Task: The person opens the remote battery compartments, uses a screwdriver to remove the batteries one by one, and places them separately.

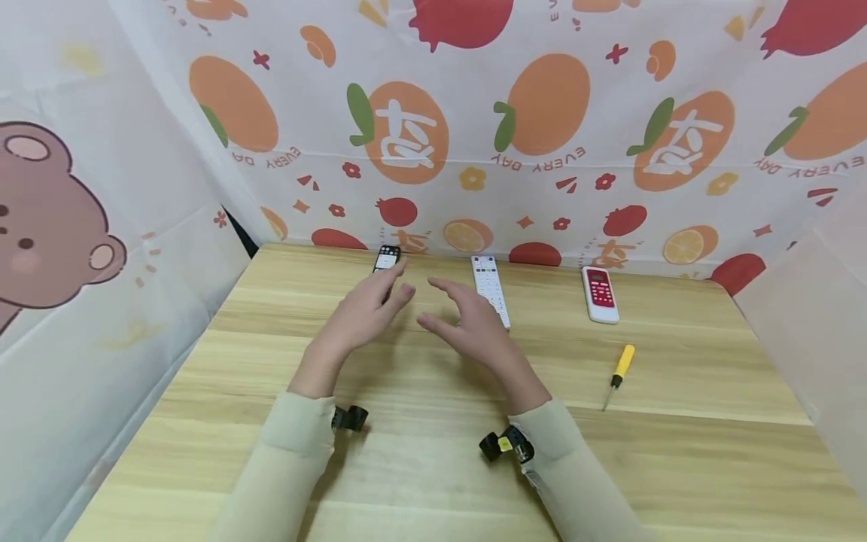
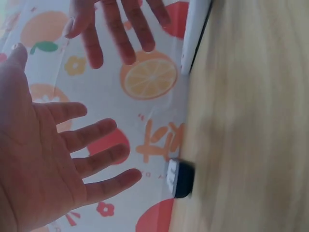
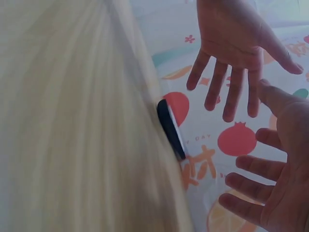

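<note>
My left hand hovers over the table with its fingers spread, palm turned toward the other hand. Just beyond it lies a black remote control, partly hidden behind the fingers. My right hand faces it with fingers apart, holding nothing. Close behind that hand is a long white remote control, its lower part partly covered. Both palms show bare in the left wrist view, where the black remote stands out at the table's far edge. The right wrist view shows the same black remote edge-on.
A white remote with a red face lies at the back right of the wooden table. Nearer is a screwdriver with a yellow handle. A fruit-printed cloth hangs along the back edge, and another cloth hangs on the left.
</note>
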A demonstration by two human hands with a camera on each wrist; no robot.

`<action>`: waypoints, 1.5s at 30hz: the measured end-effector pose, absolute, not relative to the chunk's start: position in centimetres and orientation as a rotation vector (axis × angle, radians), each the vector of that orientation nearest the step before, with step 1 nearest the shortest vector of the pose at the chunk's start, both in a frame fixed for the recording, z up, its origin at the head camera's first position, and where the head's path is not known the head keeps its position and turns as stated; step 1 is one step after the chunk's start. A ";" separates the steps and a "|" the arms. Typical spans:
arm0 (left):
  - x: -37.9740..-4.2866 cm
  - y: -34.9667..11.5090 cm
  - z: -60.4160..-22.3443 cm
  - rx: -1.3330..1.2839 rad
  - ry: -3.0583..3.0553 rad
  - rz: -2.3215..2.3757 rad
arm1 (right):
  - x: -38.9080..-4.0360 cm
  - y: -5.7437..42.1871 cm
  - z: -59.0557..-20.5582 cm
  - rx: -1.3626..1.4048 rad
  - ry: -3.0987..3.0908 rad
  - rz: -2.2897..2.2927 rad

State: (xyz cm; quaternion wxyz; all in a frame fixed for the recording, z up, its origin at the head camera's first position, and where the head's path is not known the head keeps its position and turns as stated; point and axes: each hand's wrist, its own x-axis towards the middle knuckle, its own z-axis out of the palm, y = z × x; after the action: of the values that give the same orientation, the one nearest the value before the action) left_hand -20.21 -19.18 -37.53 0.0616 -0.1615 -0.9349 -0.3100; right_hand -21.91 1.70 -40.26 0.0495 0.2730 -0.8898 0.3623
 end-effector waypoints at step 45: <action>-22.4 -22.5 -41.0 0.202 -2.862 -1.678 | -27.5 -6.8 -43.6 0.565 -2.888 1.849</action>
State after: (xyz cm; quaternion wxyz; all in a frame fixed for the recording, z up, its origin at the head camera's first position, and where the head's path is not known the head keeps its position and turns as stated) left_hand -22.44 -22.48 -40.97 -0.0908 0.0604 -0.8576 -0.5027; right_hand -27.49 -6.84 -43.63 -0.1663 0.1604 -0.8195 0.5245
